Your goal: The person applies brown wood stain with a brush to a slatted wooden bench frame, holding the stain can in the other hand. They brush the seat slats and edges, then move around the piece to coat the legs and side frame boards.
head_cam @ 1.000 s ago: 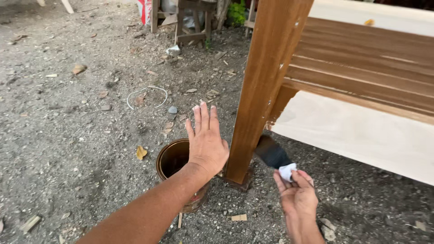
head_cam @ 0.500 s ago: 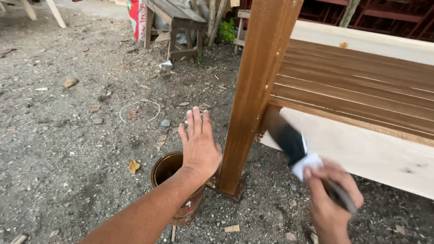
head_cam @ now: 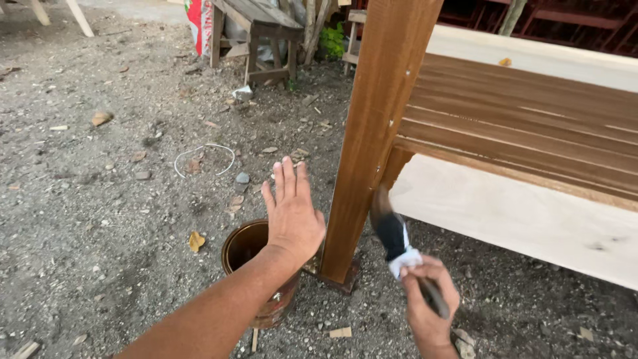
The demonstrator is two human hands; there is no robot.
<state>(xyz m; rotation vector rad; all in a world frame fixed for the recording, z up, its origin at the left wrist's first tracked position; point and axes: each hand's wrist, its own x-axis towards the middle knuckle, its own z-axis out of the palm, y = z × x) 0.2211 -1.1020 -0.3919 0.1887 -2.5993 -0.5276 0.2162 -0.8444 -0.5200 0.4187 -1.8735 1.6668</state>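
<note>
Brown-stained bristles of the paintbrush (head_cam: pixel 391 229) press against the wooden post (head_cam: pixel 372 143), low on its right face. The right hand (head_cam: pixel 428 309) is closed around the brush handle, just right of the post's foot. The left hand (head_cam: pixel 292 213) hovers flat and empty, fingers spread, left of the post and above the stain can (head_cam: pixel 256 272), which stands beside the post's base. Staining of the post's lower part looks to be in hand; the next stroke calls for steady pressure along the grain. Slatted rails (head_cam: pixel 531 136) run rightward from the post.

Weathered wooden bench (head_cam: pixel 256 26), white wire loop (head_cam: pixel 204 158), yellow leaf (head_cam: pixel 196 240) on gravel.
</note>
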